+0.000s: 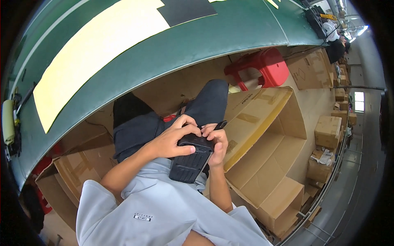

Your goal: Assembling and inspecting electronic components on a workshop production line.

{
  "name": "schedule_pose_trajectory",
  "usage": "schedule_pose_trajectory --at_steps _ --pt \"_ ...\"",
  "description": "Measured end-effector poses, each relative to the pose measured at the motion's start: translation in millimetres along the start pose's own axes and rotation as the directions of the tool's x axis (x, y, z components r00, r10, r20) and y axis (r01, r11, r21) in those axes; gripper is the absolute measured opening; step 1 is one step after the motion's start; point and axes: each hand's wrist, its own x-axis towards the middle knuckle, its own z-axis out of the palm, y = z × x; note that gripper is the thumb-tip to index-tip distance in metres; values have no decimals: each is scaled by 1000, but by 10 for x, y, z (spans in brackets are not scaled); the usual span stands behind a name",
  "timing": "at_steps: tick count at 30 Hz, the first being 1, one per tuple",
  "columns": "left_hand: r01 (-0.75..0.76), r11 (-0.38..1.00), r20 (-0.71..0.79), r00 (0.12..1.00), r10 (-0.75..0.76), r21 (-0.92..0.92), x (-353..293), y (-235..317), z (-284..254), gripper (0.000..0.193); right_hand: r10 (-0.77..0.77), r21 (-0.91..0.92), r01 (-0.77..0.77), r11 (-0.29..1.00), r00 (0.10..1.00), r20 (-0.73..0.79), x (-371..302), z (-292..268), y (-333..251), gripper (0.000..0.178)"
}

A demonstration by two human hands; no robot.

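Note:
In my lap, close to my shirt, I hold a black ridged plastic case (189, 164) tilted upward. My left hand (175, 138) curls over its upper end, with the thumb lying across its ribbed face and the fingers bent at the top edge. On the other side my right hand (217, 144) grips the upper right side, its fingertips meeting the left ones at the top. A short black flat piece (220, 125) sticks out past my right fingers; whether it belongs to the case I cannot tell. What lies beneath the fingertips is hidden.
Ahead stretches a green worktable (254, 28) with a yellow sheet (98, 49) and a black sheet (186, 12). A red plastic stool (271, 67) stands beneath its edge. Large open cardboard boxes (250, 119) sit close on my right, another cardboard box (84, 166) on my left.

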Motion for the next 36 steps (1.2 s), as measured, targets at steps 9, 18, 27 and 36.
schedule_pose_trajectory --at_steps 9,18,27,36 --pt "47 996 -72 996 -53 -76 -26 44 -40 43 -48 -100 57 993 994 98 37 8 55 56" --pt "62 997 -127 990 -55 54 -96 179 -29 39 76 -79 -68 995 992 105 32 63 -102 49" --pt "21 997 -298 955 2 74 -153 242 115 43 94 -384 -72 921 995 41 -161 46 -306 65" --pt "33 999 -352 936 -19 34 -184 219 158 37 131 -371 -105 923 990 47 -149 53 -258 58"
